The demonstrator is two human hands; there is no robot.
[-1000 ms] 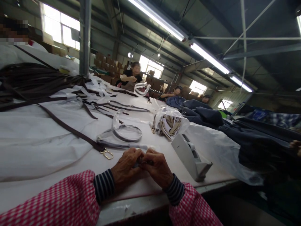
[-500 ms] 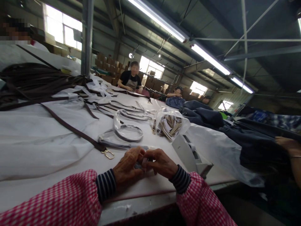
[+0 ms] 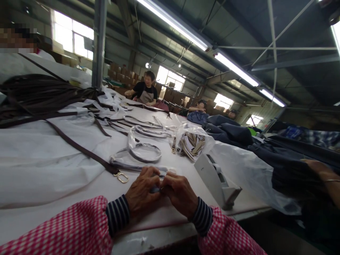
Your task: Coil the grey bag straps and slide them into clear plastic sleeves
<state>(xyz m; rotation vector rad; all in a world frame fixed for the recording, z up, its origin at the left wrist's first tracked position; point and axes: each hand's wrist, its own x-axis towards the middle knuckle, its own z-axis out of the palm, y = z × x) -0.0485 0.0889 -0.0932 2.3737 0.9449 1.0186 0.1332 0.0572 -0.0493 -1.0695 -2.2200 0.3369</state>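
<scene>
My left hand point(image 3: 143, 186) is closed, its thumb and fingers pinching a dark strap wrapped in clear plastic point(image 3: 127, 165). My right hand point(image 3: 181, 193) meets it fingertip to fingertip and grips the same bundle; its thumb is largely hidden. Only a bit of plastic shows between the two hands. Just left of them lies a dark brown strap point(image 3: 77, 147) with a gold oval ring point(image 3: 122, 177) at its end. A grey tape dispenser point(image 3: 208, 179) stands to the right of my right hand.
Behind my hands are coiled straps in plastic point(image 3: 145, 153) and an open clear bag point(image 3: 195, 141) of tan strips. A heap of dark straps point(image 3: 39, 94) lies far left by a metal post point(image 3: 99, 46). Dark blue fabric point(image 3: 287, 159) and another person's arm point(image 3: 328, 177) are at the right.
My right hand has turned over, its fingers now curled down against my left. A person across the table has shifted posture. The arm at the right has moved slightly.
</scene>
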